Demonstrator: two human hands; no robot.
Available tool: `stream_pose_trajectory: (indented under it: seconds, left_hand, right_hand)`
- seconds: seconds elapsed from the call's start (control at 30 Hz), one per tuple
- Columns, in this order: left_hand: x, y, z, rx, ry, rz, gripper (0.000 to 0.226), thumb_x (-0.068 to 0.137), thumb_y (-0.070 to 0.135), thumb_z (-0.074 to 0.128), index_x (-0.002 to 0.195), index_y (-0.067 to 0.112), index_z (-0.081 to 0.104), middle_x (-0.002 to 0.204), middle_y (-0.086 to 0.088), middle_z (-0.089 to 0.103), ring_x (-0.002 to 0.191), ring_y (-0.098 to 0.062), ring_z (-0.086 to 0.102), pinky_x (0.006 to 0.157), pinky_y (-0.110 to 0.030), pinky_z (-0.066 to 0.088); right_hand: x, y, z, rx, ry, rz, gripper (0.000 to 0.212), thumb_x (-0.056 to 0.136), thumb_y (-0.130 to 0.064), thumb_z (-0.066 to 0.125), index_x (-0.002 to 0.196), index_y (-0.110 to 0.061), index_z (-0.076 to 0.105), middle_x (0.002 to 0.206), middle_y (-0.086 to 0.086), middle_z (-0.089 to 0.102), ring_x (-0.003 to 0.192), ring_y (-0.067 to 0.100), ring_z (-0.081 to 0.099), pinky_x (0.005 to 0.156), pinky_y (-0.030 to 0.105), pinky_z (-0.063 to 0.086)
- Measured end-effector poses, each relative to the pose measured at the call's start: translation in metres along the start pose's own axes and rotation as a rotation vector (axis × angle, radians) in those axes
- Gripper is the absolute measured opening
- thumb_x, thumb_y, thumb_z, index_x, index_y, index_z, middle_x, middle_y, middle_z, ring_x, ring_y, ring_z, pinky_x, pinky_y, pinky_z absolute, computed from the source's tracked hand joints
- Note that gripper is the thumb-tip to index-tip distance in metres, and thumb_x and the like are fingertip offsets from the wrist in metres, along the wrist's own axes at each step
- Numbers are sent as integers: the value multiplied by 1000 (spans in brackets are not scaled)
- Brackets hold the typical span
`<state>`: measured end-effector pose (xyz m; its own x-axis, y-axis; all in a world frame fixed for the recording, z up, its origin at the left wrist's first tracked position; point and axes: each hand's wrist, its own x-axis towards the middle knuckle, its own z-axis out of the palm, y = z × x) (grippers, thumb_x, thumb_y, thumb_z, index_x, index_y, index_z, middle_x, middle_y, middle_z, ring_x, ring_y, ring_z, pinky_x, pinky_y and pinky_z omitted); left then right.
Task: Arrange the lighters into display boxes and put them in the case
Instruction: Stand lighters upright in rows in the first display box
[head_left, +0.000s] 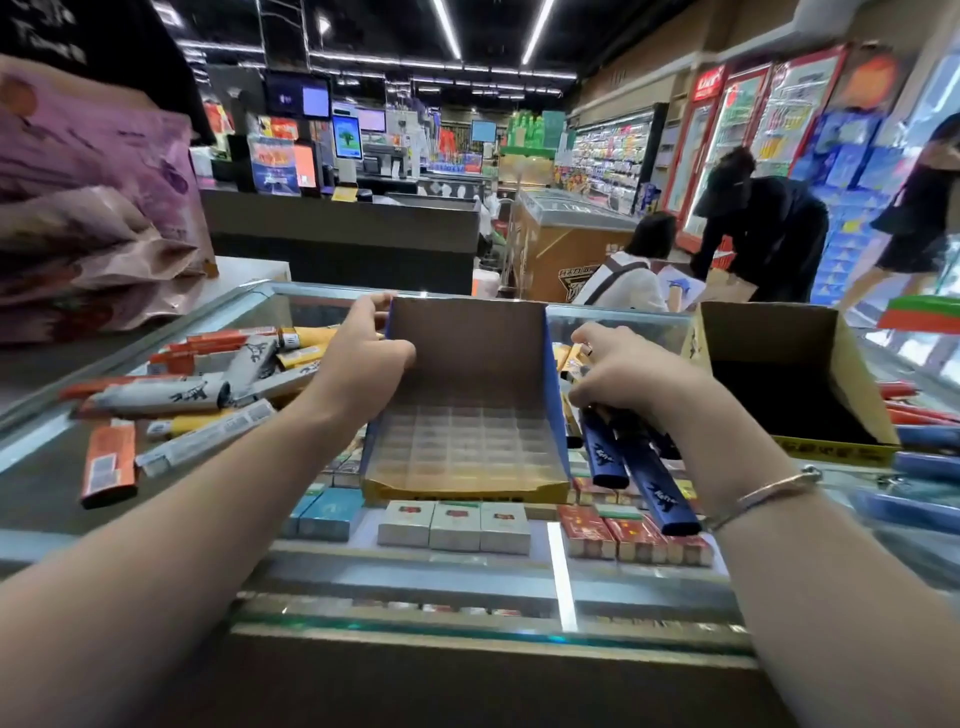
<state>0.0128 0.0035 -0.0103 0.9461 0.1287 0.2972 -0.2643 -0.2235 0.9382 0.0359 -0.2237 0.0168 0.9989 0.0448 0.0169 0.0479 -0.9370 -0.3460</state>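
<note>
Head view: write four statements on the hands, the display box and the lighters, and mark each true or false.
1. The display box in front of the person has lighters in its grid. False: the grid slots are bare.
2. The right hand holds blue lighters. True.
3. The left hand grips the box's left wall. True.
4. The loose lighters left of the box are all blue. False: they are orange, grey and yellow.
</note>
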Motion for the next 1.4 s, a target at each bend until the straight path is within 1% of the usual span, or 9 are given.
stream_pose_trajectory:
  seconds: [0.27, 0.43, 0.57, 0.77, 0.87, 0.97, 1.03, 1.17, 1.4]
  left_hand:
    - [2, 4, 3, 11, -54, 2, 44, 86, 2, 51, 120, 26, 37, 98, 5, 53, 91, -14, 55, 62, -21, 47]
    - [3, 5, 7, 39, -44, 13, 47, 87, 4, 53, 126, 22, 38, 104, 0, 53, 95, -16, 54, 66, -22, 48]
    - [2, 4, 7, 54, -76, -3, 50, 88, 8, 56, 130, 24, 34, 114, -3, 51, 95, -14, 53, 65, -19, 47]
    - [0, 10, 7, 307, 120, 216, 56, 84, 13, 62, 135, 20, 39, 135, -1, 37, 126, -18, 35, 102, -33, 34]
    - [-5, 18, 5, 240, 83, 401, 38, 87, 22, 62, 122, 28, 49, 120, 8, 50, 115, -11, 46, 96, -29, 41]
    - [-12, 31, 6, 73, -107, 420, 35, 83, 40, 57, 117, 36, 50, 104, 7, 59, 91, -3, 58, 77, -17, 50]
    - [-13, 36, 4, 6, -188, 393, 39, 77, 41, 60, 116, 37, 54, 101, 3, 64, 88, -6, 62, 76, -20, 52]
    - [-9, 35, -8, -139, -248, 290, 40, 64, 39, 74, 102, 27, 67, 88, 1, 71, 80, -10, 66, 68, -22, 54]
    - [-2, 33, -9, -348, -254, 159, 36, 66, 22, 72, 101, 19, 61, 79, 0, 72, 76, -10, 68, 60, -18, 52]
  right_hand:
    - [5, 7, -2, 126, 76, 11, 61, 75, -8, 59, 130, -26, 39, 119, 8, 50, 101, 27, 52, 84, 37, 49]
    - [7, 19, -16, 394, 81, 30, 51, 74, 2, 60, 113, -26, 43, 90, 0, 51, 74, 15, 56, 51, 24, 42]
    - [7, 26, -21, 602, 155, 22, 49, 77, 10, 54, 116, -20, 47, 87, 3, 48, 66, 18, 56, 52, 27, 47]
    - [-7, 19, -33, 1033, 227, -47, 54, 70, 17, 59, 106, -23, 54, 110, 16, 48, 68, 21, 59, 44, 23, 50]
    - [-22, -2, -37, 1320, -16, -270, 52, 65, 9, 65, 108, -19, 55, 98, 22, 56, 53, 18, 61, 45, 25, 49]
    - [-30, -36, -33, 1161, -253, -393, 52, 59, 2, 66, 107, -15, 55, 87, 15, 59, 54, 19, 60, 45, 26, 48]
    - [-30, -55, -28, 1087, -351, -415, 50, 62, 6, 63, 108, -11, 52, 87, 15, 55, 55, 19, 57, 44, 26, 47]
    - [-28, -67, -15, 1103, -383, -453, 45, 76, 17, 54, 112, -8, 48, 82, 14, 55, 55, 17, 57, 47, 27, 49]
    - [-28, -55, -7, 1223, -358, -444, 52, 65, 4, 63, 113, -12, 52, 83, 17, 59, 62, 27, 62, 45, 27, 49]
